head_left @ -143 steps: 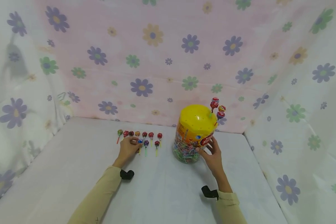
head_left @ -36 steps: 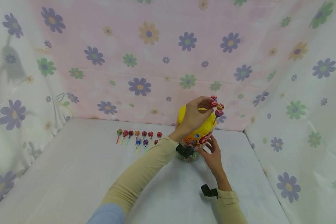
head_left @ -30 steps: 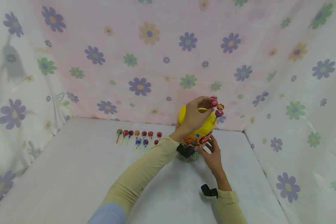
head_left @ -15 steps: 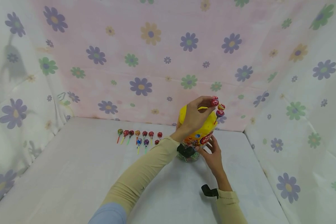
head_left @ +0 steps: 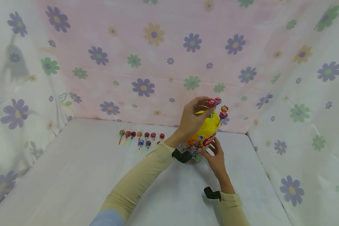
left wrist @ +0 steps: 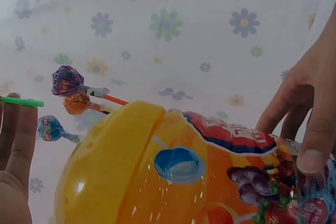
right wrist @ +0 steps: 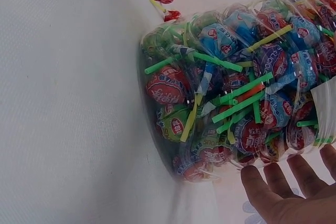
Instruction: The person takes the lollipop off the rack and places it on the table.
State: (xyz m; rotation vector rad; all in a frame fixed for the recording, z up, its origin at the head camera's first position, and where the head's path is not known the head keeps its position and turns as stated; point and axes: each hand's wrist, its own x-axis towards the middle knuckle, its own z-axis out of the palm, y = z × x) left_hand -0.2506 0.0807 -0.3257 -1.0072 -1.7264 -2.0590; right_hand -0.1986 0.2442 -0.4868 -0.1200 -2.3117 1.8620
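Red lollipop (head_left: 212,103) pinched at the fingertips of the left hand (head_left: 192,117), head up, green stick (head_left: 211,116) pointing down toward the yellow lid (head_left: 207,125) of the candy jar (head_left: 199,138). Held just above the lid's top, right beside three more lollipops (head_left: 222,110) standing upright in the lid near its far right edge. In the left wrist view, a green stick (left wrist: 21,102) crossing the fingers (left wrist: 16,135), thumb out of frame there.

Lower down, right hand (head_left: 214,157) laid against the jar's near right side, fingers (right wrist: 281,192) spread and nearly straight, touching the clear wall without curling round it. Inside that wall, a dense pile of wrapped lollipops with green and yellow sticks.

Jar upright on the white table (head_left: 73,175), toward the back right. To its left, well apart from both hands, loose lollipops (head_left: 141,138) lying flat in two short rows. All round, flowered cloth (head_left: 147,62) as a backdrop.
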